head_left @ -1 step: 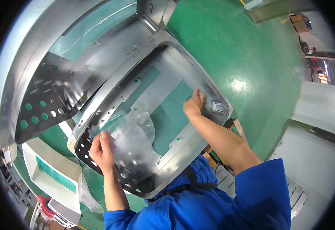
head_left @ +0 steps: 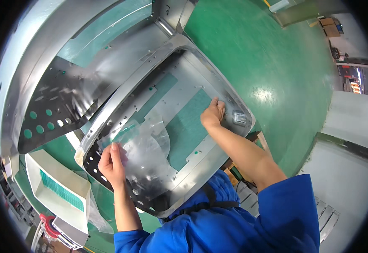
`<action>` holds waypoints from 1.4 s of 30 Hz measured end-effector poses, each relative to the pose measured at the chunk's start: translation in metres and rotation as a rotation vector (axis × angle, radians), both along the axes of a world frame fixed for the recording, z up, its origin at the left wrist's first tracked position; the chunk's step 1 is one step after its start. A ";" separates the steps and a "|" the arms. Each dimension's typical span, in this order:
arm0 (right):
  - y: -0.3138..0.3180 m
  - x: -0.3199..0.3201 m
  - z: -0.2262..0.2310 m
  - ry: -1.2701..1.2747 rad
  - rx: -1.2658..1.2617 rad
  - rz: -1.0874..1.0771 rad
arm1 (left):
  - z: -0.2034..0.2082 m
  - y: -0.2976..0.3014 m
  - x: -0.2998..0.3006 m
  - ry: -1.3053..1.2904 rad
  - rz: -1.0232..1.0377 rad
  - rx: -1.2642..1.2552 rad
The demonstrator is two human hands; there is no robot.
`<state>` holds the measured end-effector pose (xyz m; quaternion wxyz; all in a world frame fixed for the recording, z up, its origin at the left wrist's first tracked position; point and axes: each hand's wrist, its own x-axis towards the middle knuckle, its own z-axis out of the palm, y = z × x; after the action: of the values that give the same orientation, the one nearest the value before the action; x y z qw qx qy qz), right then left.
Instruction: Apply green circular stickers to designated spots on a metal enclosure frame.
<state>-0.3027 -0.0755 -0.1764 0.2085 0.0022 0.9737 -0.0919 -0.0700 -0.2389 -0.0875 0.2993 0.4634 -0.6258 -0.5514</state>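
A: In the head view, what holds what?
B: A shallow metal shell (head_left: 120,93), deep-walled with rounded corners, sits in front of the blue-clad body. Clear plastic film (head_left: 148,143) lies in its left half, over the bottom and part of the cutouts.

A: And the fingers?
B: The left hand (head_left: 113,164) pinches the film's near-left edge between thumb and forefinger. The right hand (head_left: 212,114) has its fingers curled close together inside the shell, near the right wall; I cannot tell whether they grip anything.

A: Edges and room?
B: Between the hands runs a wide rectangular cutout showing green. Past the shell's far right rim, green floor (head_left: 251,50) spreads out. On the left, a second metal shell (head_left: 66,90) crowds that rim.

A: Materials?
B: The metal is shiny, dotted with small studs; the second shell has rows of round holes. The film is wrinkled and see-through. Lower left, a white trough-shaped piece (head_left: 68,173) holds a green gridded panel (head_left: 61,192).
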 end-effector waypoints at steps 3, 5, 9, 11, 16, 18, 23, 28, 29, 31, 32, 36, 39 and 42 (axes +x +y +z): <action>0.000 0.000 0.007 -0.097 0.180 0.154 | 0.006 0.001 0.005 0.095 0.026 -0.005; 0.006 -0.004 0.000 -0.124 0.238 0.263 | 0.017 0.005 0.017 0.176 0.080 -0.003; 0.018 -0.023 -0.022 -0.018 0.666 0.963 | 0.053 0.026 0.055 0.067 0.301 -0.022; 0.014 -0.025 -0.020 -0.022 0.629 0.844 | 0.074 0.035 0.082 0.184 0.371 0.059; -0.029 0.042 0.070 -0.117 0.040 0.693 | 0.098 0.054 0.156 0.355 0.540 -0.093; -0.048 0.103 0.125 -0.648 -0.946 0.732 | 0.097 0.064 0.188 0.446 0.644 -0.038; -0.070 0.293 0.210 -0.939 -0.964 1.294 | 0.095 0.081 0.272 0.385 0.860 -0.057; -0.085 0.421 0.189 -1.152 -0.891 0.949 | 0.085 0.082 0.388 0.426 1.036 0.017; -0.085 0.435 0.179 -1.135 -0.899 0.941 | 0.082 0.077 0.412 0.396 1.109 0.045; -0.088 0.458 0.157 -1.233 -0.834 0.834 | 0.080 0.066 0.461 0.336 1.255 -0.151; -0.087 0.468 0.144 -1.281 -0.821 0.770 | 0.082 0.060 0.484 0.112 1.269 -0.317; -0.089 0.501 0.094 -1.436 -0.454 0.366 | 0.083 0.016 0.524 -0.453 1.032 -1.026; -0.097 0.520 0.067 -1.304 -0.427 0.432 | 0.085 -0.012 0.531 -0.552 0.910 -1.074; -0.106 0.532 0.051 -1.284 -0.467 0.395 | 0.072 -0.021 0.516 -0.625 0.273 -1.281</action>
<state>0.2292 -0.1818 -0.1252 0.7489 -0.1651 0.5956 -0.2391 0.4461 -0.2594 -0.0153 0.3852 0.4071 -0.8189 0.1239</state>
